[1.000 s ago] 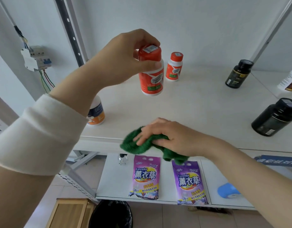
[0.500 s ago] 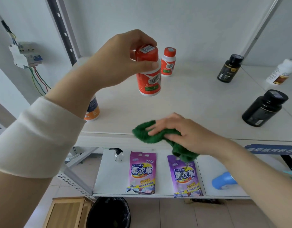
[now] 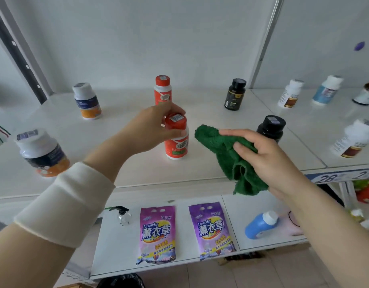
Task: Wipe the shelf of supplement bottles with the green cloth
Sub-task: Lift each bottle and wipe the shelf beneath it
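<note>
- left hand [image 3: 152, 129] wrapped round red bottle's [image 3: 177, 140] cap, btm on shelf [image 3: 121, 163]
- right hand [image 3: 268, 156] clutching green cloth [image 3: 225, 154]
- bottles all capped, contents hidden

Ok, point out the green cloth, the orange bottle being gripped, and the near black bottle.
green cloth [image 3: 225, 154], head view, on its bunched middle.
orange bottle [image 3: 177, 148], head view, on its label.
black bottle [image 3: 272, 124], head view, on its cap.

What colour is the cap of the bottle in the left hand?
Red cap, seen in the head view.
</note>
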